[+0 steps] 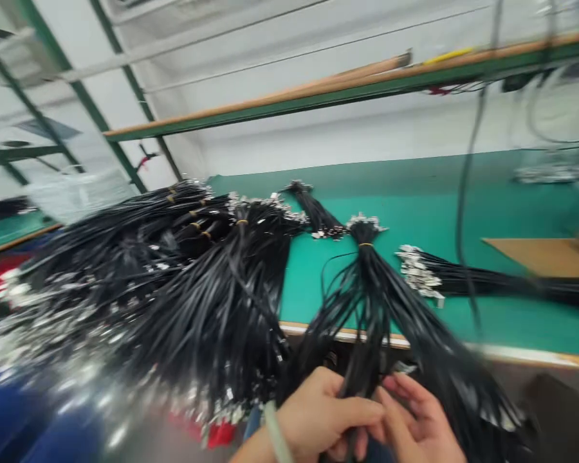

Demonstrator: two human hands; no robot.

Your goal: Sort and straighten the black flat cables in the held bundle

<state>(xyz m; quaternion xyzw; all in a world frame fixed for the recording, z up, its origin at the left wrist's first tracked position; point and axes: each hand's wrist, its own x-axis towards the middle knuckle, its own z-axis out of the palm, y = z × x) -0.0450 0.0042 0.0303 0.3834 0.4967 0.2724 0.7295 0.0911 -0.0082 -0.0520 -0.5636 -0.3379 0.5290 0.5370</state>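
A bundle of black cables [367,283], tied near its top with a thin yellowish band, hangs over the front edge of the green table. White connectors crown its upper end. My left hand [323,411], with a pale bangle at the wrist, is closed around a group of these cables. Close beside it, my right hand [417,418] has its fingers curled with thumb and fingertips at the same strands. Whatever lies between the right fingertips is too small and blurred to make out. Part of the bundle hangs loose to the right of my right hand.
A big heap of banded black cables [212,276] covers the left side, its connectors drooping over the edge. A short bundle [316,209] lies behind. Another bundle [502,276] and brown cardboard [545,256] rest on the green tabletop [434,186] at right. A dark cord [466,173] hangs in front.
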